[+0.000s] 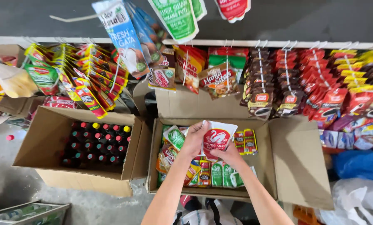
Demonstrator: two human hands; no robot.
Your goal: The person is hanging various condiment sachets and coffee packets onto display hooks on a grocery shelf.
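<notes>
Pouch: white sauce pouch (pixel 217 139) with a red round emblem, held upright at the centre of the head view, above the right-hand cardboard box (pixel 292 166).
Left hand: left hand (pixel 193 139) closes on the pouch's left edge, at 9 o'clock of it, fingers wrapped over the top corner.
Right hand: right hand (pixel 229 156) pinches the pouch's lower right, at 5 o'clock, so both grips hold it flat toward the camera, probably to show its front.
Box below: packed sachets (pixel 219 173) stand on edge in rows, green and red ones side by side, likely to save room.
Left box: at 9 o'clock, a second cardboard box (pixel 38 141) holds dark bottles (pixel 97 143) upright, caps in red and yellow.
Rack: at 12 o'clock, hanging packets (pixel 286 81) dangle on hooks from a white rail (pixel 278 43).
Hidden: the pouch's lower part is covered by the right hand; the forearms hide part of the sachet rows; top pouches are cut off by the frame edge.
</notes>
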